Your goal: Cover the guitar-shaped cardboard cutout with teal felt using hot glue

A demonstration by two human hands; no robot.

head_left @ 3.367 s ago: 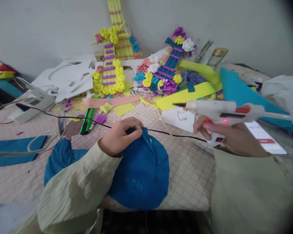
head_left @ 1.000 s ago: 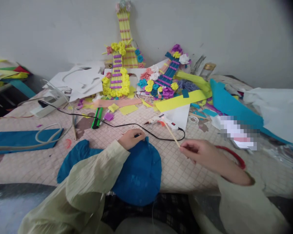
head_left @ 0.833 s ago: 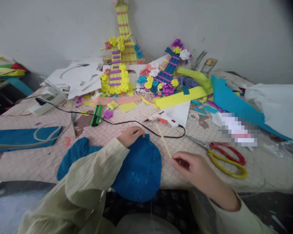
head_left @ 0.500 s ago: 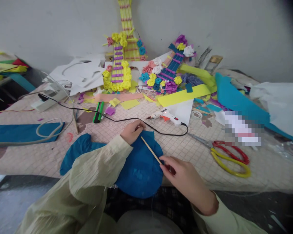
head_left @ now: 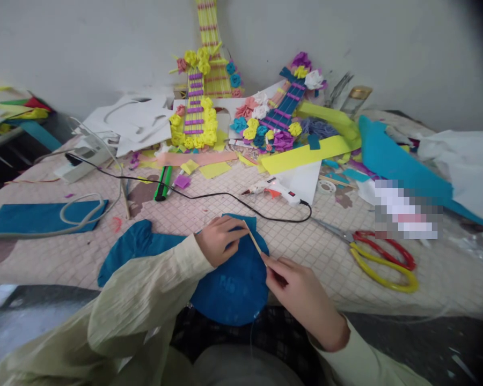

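Observation:
A blue paper-covered shape (head_left: 229, 289) with a rounded end lies at the table's front edge, partly over my lap. Above it, my right hand (head_left: 292, 284) pinches the lower end of a thin wooden stick (head_left: 254, 239) between thumb and fingertips. The stick slants up and left across the blue shape. My left hand (head_left: 221, 238) is over the shape's upper part, its fingertips touching the stick's upper end and its thumb apart from the fingers.
Behind my hands lies a glue gun (head_left: 279, 190) with a black cord. Scissors (head_left: 380, 257) are at the right, a green cutter (head_left: 162, 184) at the left. Farther back stand decorated paper guitars (head_left: 194, 115) among coloured paper strips. A power strip (head_left: 84, 161) sits at the left.
My left hand has moved down and its fingers now reach the stick's upper end. The stick has shifted slightly up and right, still in my right hand.

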